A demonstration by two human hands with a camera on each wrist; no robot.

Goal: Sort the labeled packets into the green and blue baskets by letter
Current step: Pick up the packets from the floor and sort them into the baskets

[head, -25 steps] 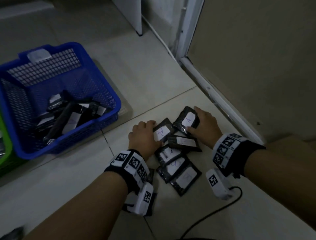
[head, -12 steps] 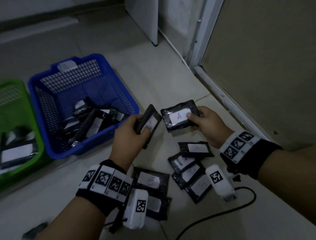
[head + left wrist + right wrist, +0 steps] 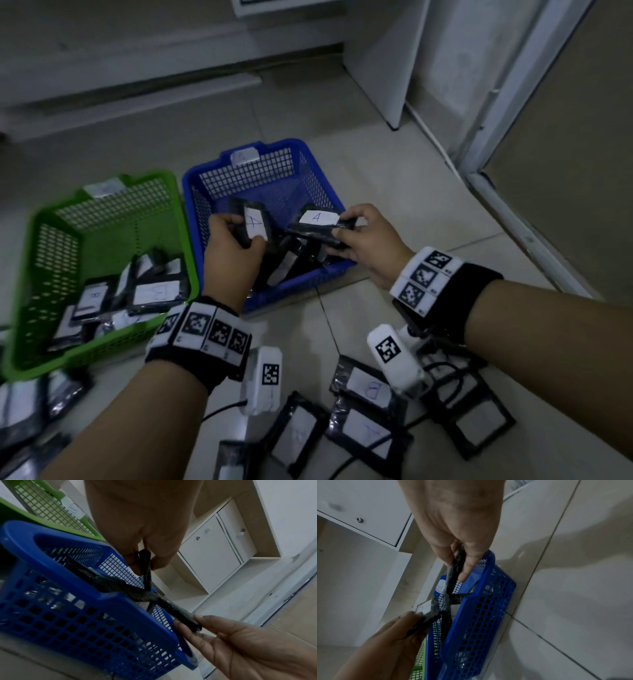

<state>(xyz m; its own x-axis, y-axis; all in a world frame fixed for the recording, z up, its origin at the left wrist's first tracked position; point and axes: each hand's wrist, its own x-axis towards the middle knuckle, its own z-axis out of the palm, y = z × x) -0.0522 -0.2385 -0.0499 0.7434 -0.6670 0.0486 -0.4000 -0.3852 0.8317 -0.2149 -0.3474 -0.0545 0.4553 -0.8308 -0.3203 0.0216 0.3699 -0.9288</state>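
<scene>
My left hand (image 3: pixel 236 236) pinches a black packet (image 3: pixel 253 222) with a white label marked A, held over the blue basket (image 3: pixel 329 274). My right hand (image 3: pixel 356 233) pinches a second A packet (image 3: pixel 317 224) over the same basket's right side. The left wrist view shows the left hand (image 3: pixel 145 561) gripping its packet (image 3: pixel 145 568) edge-on above the blue basket (image 3: pixel 85 601). In the right wrist view the right hand (image 3: pixel 458 563) pinches its packet (image 3: pixel 453 572) above the blue basket (image 3: pixel 479 615). The green basket (image 3: pixel 44 349) at the left holds several packets, one marked B (image 3: pixel 156 293).
Several loose packets (image 3: pixel 363 431) lie on the tiled floor near my forearms, one marked B (image 3: pixel 368 385). More packets (image 3: pixel 30 411) lie at the lower left. A black cable (image 3: pixel 356 459) runs over the floor. White cabinets (image 3: pixel 387 61) and a door frame (image 3: pixel 507 113) stand behind.
Both hands lifted their A packets off the floor pile and carried them up and left until they hang over the blue basket. The view swung left, bringing the green basket in.
</scene>
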